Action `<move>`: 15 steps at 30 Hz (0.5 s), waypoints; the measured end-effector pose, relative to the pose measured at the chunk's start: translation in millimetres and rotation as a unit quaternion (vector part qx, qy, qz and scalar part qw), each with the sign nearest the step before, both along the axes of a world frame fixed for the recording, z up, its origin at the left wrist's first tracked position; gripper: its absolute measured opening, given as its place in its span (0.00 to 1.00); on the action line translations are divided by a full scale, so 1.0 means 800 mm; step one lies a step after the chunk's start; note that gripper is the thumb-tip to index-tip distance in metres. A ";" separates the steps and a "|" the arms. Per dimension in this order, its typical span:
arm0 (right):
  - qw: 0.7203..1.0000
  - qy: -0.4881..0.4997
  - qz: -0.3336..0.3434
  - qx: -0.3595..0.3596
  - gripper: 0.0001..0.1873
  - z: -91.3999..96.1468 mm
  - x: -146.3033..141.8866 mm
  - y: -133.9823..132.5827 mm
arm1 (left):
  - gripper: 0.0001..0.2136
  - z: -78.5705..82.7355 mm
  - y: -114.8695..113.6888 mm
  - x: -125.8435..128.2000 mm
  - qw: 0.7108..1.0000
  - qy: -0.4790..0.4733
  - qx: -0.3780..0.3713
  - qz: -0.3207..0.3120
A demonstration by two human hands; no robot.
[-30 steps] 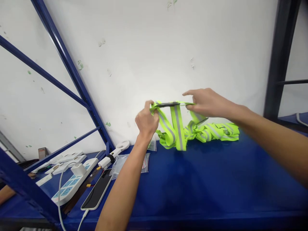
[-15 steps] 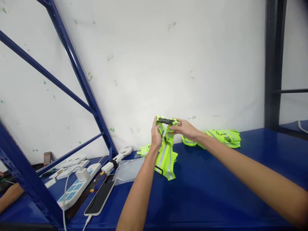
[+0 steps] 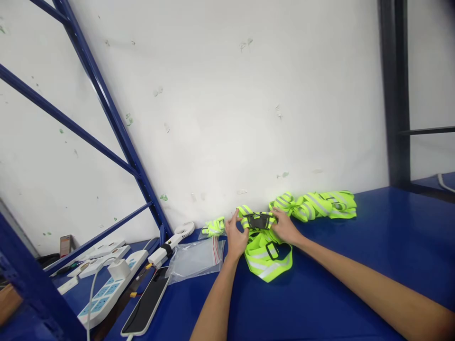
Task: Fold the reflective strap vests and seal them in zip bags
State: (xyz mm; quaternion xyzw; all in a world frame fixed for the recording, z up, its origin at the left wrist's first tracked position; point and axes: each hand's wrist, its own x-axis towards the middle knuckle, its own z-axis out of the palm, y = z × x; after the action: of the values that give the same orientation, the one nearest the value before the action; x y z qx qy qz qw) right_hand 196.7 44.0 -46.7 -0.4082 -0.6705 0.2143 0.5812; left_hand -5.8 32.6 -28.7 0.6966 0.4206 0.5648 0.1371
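Webbing in fluorescent yellow-green with a silver-grey stripe (image 3: 267, 271) hangs in overlapping folds just right of centre in the lower half of the frame; its ends are lost among the layers, and whether its lowest fold rests on the blue tabletop (image 3: 330, 293) is hard to tell. A black plastic side-release buckle (image 3: 259, 221) sits across its top, the halves looking joined, though whether they are fully latched is too small to make out. The left hand (image 3: 236, 239) is closed in a pinch on the webbing beside the buckle's left end, some fingers hidden behind it. The right hand (image 3: 283, 227) pinches the webbing at the buckle's right end, its fingertips partly covered. Both forearms run out of the frame, one at the bottom edge, one at lower right.

Behind the right hand, a tangled yellow-green striped bundle (image 3: 316, 207) lies against the white wall (image 3: 213, 94). Left of the left hand are a clear plastic zip bag (image 3: 195, 258) and a smaller yellow-green bundle (image 3: 214, 227). At lower left, a black-screened phone in a white case (image 3: 146, 303) has its cable cut off by the bottom edge.
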 end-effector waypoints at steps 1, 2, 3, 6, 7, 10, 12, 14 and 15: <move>1.000 -0.010 0.011 0.003 0.15 0.001 0.002 0.001 | 0.33 -0.002 0.000 0.000 1.000 0.013 -0.008 -0.012; 1.000 -0.019 0.024 0.006 0.16 0.002 0.004 0.001 | 0.35 -0.004 0.000 -0.001 0.999 0.019 -0.019 -0.031; 0.999 -0.025 0.033 0.009 0.17 0.003 0.006 0.001 | 0.35 -0.006 0.000 -0.001 0.998 0.015 -0.034 -0.053; 0.998 -0.048 0.001 0.029 0.19 0.003 0.007 -0.005 | 0.35 -0.010 -0.001 0.003 0.984 -0.065 -0.091 -0.136; 0.997 -0.064 -0.019 0.035 0.19 0.003 0.008 -0.008 | 0.35 -0.011 -0.002 0.005 0.975 -0.106 -0.111 -0.158; 0.990 -0.127 -0.043 0.042 0.25 0.002 0.009 -0.020 | 0.38 -0.010 -0.004 0.012 0.952 -0.197 -0.154 -0.177; 0.986 -0.155 -0.036 0.045 0.32 0.004 0.009 -0.026 | 0.39 -0.009 -0.005 0.015 0.946 -0.220 -0.164 -0.175; 0.986 -0.159 -0.020 0.051 0.39 0.007 0.009 -0.030 | 0.42 -0.008 -0.005 0.016 0.940 -0.236 -0.165 -0.181; 0.986 -0.158 -0.006 0.058 0.40 0.010 0.008 -0.032 | 0.43 -0.007 -0.006 0.017 0.938 -0.244 -0.165 -0.184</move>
State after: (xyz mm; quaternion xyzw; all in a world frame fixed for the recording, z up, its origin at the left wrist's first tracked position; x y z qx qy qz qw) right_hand 203.3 18.4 -39.1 -0.4063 -0.7628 0.1044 0.4921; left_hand 7.6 27.8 -34.2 0.5698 0.3258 0.6053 0.4502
